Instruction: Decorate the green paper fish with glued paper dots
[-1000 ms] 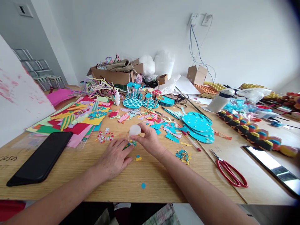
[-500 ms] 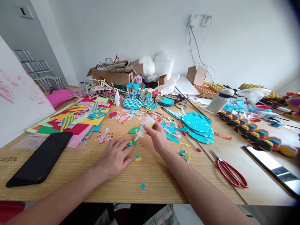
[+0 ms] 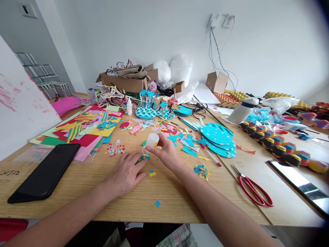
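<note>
My right hand [image 3: 167,153] grips a white squeeze glue bottle [image 3: 153,140], tipped nozzle-down over a green paper fish [image 3: 146,157] with coloured dots. The nozzle tip is mostly hidden. My left hand [image 3: 125,172] lies flat on the table with fingers stretched, its fingertips pressing the fish's left side and covering part of it. Behind the bottle shows a bit of another green paper piece [image 3: 144,143]. Yellow and blue paper dots [image 3: 152,173] lie right of my left thumb, and a single blue dot [image 3: 157,203] lies nearer the table edge.
Left are a black phone [image 3: 46,171], coloured paper sheets [image 3: 87,144] and small confetti pieces [image 3: 117,149]. Blue scalloped discs [image 3: 217,137], red-handled scissors [image 3: 253,188] and a second phone-like slab [image 3: 298,183] lie right. A second glue bottle [image 3: 129,107] stands behind.
My right hand has moved left with the glue bottle, which now stands more upright over the dotted green fish. My left hand has stayed in place.
</note>
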A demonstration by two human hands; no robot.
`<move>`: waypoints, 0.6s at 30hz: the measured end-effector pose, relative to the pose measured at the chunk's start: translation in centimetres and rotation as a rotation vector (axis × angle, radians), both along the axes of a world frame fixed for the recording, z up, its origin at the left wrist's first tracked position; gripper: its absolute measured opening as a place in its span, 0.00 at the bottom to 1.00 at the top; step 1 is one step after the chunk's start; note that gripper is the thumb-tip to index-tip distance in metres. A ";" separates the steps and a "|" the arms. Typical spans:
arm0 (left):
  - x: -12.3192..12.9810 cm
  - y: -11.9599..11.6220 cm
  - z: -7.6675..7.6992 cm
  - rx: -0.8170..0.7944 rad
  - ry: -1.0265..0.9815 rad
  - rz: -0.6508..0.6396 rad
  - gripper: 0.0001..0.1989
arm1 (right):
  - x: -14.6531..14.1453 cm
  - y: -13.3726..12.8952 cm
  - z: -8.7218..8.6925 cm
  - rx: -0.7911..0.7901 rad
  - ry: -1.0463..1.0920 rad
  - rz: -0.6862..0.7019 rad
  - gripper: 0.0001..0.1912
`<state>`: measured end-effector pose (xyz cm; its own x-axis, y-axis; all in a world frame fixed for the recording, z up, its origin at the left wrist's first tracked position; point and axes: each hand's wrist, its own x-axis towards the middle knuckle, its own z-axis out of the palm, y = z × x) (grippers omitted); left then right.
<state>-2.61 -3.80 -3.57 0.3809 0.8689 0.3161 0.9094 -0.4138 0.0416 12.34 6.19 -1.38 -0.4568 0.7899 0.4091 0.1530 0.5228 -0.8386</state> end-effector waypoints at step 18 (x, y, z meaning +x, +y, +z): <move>0.0 0.1 -0.4 0.030 0.014 0.001 0.17 | -0.6 -1.2 1.0 0.135 -0.055 0.069 0.14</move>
<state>-2.61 -3.70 -3.93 0.3850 0.8592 0.3368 0.9100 -0.4142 0.0164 11.75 4.94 -0.39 -0.5330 0.6951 0.4825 0.1566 0.6414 -0.7510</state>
